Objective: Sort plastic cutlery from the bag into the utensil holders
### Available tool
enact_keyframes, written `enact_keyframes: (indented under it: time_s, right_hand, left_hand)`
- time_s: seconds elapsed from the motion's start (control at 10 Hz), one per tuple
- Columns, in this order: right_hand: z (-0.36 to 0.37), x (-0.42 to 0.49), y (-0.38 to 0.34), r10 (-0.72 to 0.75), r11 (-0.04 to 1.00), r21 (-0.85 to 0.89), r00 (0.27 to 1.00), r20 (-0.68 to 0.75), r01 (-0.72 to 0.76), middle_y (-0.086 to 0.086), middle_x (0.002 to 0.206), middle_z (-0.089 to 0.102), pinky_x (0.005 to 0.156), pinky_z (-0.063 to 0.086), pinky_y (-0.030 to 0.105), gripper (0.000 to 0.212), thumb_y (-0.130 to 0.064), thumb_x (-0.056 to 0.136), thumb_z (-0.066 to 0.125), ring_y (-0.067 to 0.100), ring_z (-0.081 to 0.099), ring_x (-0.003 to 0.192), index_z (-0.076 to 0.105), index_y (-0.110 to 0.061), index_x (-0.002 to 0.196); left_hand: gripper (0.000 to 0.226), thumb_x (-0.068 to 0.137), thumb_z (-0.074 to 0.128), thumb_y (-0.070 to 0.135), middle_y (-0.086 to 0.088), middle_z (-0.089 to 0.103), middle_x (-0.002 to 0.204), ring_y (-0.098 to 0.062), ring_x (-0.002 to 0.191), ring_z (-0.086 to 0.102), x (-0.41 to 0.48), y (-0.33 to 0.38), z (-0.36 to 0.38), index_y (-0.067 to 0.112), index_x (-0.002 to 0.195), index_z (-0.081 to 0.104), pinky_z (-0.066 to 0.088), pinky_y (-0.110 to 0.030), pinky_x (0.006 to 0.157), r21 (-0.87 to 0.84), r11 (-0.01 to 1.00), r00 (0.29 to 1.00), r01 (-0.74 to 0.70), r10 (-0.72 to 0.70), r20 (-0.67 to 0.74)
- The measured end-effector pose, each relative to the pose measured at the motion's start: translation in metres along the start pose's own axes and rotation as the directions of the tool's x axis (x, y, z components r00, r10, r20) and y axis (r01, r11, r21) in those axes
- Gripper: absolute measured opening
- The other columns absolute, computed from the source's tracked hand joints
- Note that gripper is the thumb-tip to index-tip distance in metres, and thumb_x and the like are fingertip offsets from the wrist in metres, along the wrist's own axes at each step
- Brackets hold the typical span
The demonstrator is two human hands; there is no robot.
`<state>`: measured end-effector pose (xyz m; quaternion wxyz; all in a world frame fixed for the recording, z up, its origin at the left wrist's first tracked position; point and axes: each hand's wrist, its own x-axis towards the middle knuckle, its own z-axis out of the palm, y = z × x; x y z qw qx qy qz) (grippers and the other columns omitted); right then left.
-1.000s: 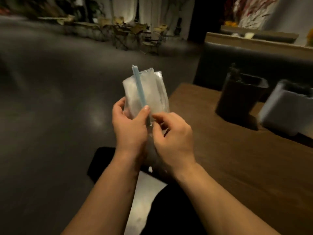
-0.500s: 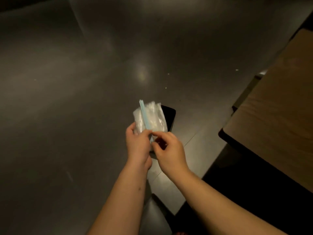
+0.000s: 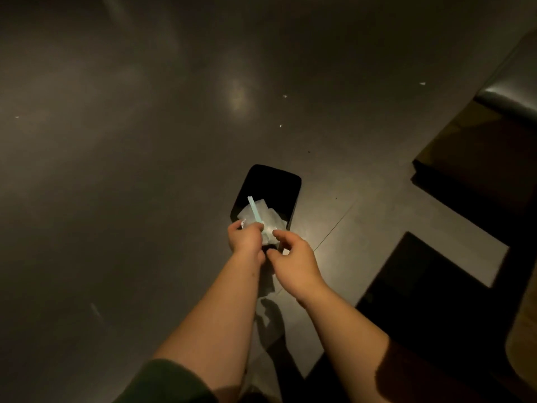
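Both hands have carried the bag (image 3: 270,219) out over one black bin (image 3: 270,181) on the floor; one clear, crinkled bag with one pale blue strip (image 3: 254,209), its contents too blurred to count; left grip (image 3: 245,238) pinches its lower edge; right grip (image 3: 295,260) curls just beside it, contact unclear.

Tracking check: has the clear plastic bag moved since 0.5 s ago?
Yes: the clear plastic bag shifted right against the black rectangular bin, from its left edge to over its mouth.
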<state>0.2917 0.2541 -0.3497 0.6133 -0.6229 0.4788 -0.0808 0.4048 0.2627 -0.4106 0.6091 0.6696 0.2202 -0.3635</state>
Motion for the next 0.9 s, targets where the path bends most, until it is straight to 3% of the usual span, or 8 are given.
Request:
enact_keyframes:
  time_s: [0.2, 0.3, 0.4, 0.5, 0.6, 0.7, 0.8, 0.9]
  right_hand:
    - [-0.01, 0.017, 0.015, 0.068, 0.998, 0.003, 0.997, -0.044, -0.068, -0.01, 0.103, 0.063, 0.073, 0.043, 0.009, 0.026, -0.007, 0.098, 0.057, 0.003, 0.059, 0.094, 0.065, -0.02, 0.119]
    - [-0.012, 0.026, 0.017, 0.101, 0.995, 0.024, 0.993, -0.063, -0.099, -0.005, 0.101, 0.065, 0.077, 0.051, 0.019, 0.021, -0.008, 0.098, 0.055, 0.012, 0.062, 0.093, 0.067, -0.021, 0.11]
    - [-0.006, 0.03, 0.014, 0.104, 0.993, 0.064, 0.993, -0.05, -0.1, -0.003, 0.1, 0.066, 0.083, 0.055, 0.026, 0.022, -0.008, 0.098, 0.055, 0.015, 0.063, 0.095, 0.066, -0.027, 0.099]
    - [-0.003, 0.03, 0.011, 0.103, 0.992, 0.081, 0.994, -0.038, -0.1, -0.003, 0.096, 0.066, 0.082, 0.056, 0.032, 0.022, -0.008, 0.098, 0.055, 0.015, 0.064, 0.09, 0.067, -0.026, 0.097]
    - [0.002, 0.03, 0.007, 0.132, 0.988, 0.085, 0.991, -0.025, -0.13, -0.002, 0.096, 0.068, 0.086, 0.058, 0.037, 0.022, -0.006, 0.096, 0.054, 0.015, 0.065, 0.088, 0.071, -0.019, 0.104]
    - [0.005, 0.028, 0.001, 0.141, 0.986, 0.092, 0.99, -0.016, -0.139, 0.003, 0.094, 0.07, 0.085, 0.06, 0.043, 0.023, -0.004, 0.094, 0.053, 0.021, 0.068, 0.087, 0.071, -0.017, 0.102]
    - [0.013, 0.022, -0.007, 0.131, 0.981, 0.145, 0.991, -0.028, -0.126, 0.009, 0.088, 0.072, 0.08, 0.06, 0.048, 0.02, -0.005, 0.092, 0.054, 0.025, 0.07, 0.083, 0.07, -0.015, 0.095]
    - [0.024, 0.016, -0.02, 0.081, 0.981, 0.185, 0.993, -0.08, -0.065, 0.006, 0.081, 0.072, 0.08, 0.059, 0.04, 0.015, -0.006, 0.091, 0.057, 0.019, 0.068, 0.078, 0.069, -0.015, 0.088]
  left_hand:
    - [0.042, 0.081, 0.07, -0.003, -0.022, 0.068, 0.111, -0.036, 0.095, 0.068, 0.043, -0.009, 0.025, 0.002, 0.121, 0.06, 0.058, -0.042, 0.075, 0.118, 0.991, 0.997, 0.068, -0.063, -0.04]
    - [0.04, 0.081, 0.072, -0.003, -0.023, 0.068, 0.111, -0.036, 0.094, 0.069, 0.05, -0.012, 0.032, -0.003, 0.119, 0.06, 0.059, -0.041, 0.077, 0.204, 0.976, 0.996, 0.073, -0.06, -0.066]
    - [0.046, 0.076, 0.071, -0.005, -0.024, 0.068, 0.108, -0.036, 0.083, 0.071, 0.06, -0.009, 0.032, -0.004, 0.119, 0.056, 0.063, -0.046, 0.061, 0.184, 0.981, 0.993, 0.069, -0.05, -0.11]
    - [0.048, 0.075, 0.076, 0.001, -0.02, 0.067, 0.106, -0.032, 0.082, 0.069, 0.066, -0.007, 0.03, 0.0, 0.119, 0.055, 0.056, -0.033, 0.045, 0.207, 0.977, 0.99, 0.042, -0.012, -0.144]
    - [0.079, 0.049, 0.079, 0.02, -0.016, 0.071, 0.111, -0.033, 0.094, 0.07, 0.118, -0.036, 0.023, 0.008, 0.125, 0.059, 0.061, -0.048, 0.082, 0.24, 0.971, 0.987, 0.016, 0.024, -0.162]
    - [0.062, 0.057, 0.075, 0.023, -0.015, 0.072, 0.105, -0.032, 0.09, 0.071, 0.106, -0.037, 0.017, 0.008, 0.116, 0.064, 0.06, -0.042, 0.08, 0.24, 0.971, 0.985, 0.003, 0.039, -0.166]
    - [0.008, 0.089, 0.065, 0.006, -0.009, 0.067, 0.085, -0.019, 0.071, 0.064, 0.029, -0.007, 0.011, 0.006, 0.096, 0.066, 0.047, -0.024, 0.055, 0.187, 0.98, 0.992, -0.074, 0.092, -0.091]
    - [0.007, 0.099, 0.056, 0.005, -0.007, 0.058, 0.076, -0.015, 0.064, 0.057, -0.007, 0.01, 0.0, 0.005, 0.093, 0.061, 0.049, -0.022, 0.051, -0.002, 0.998, 0.997, -0.065, 0.065, 0.039]
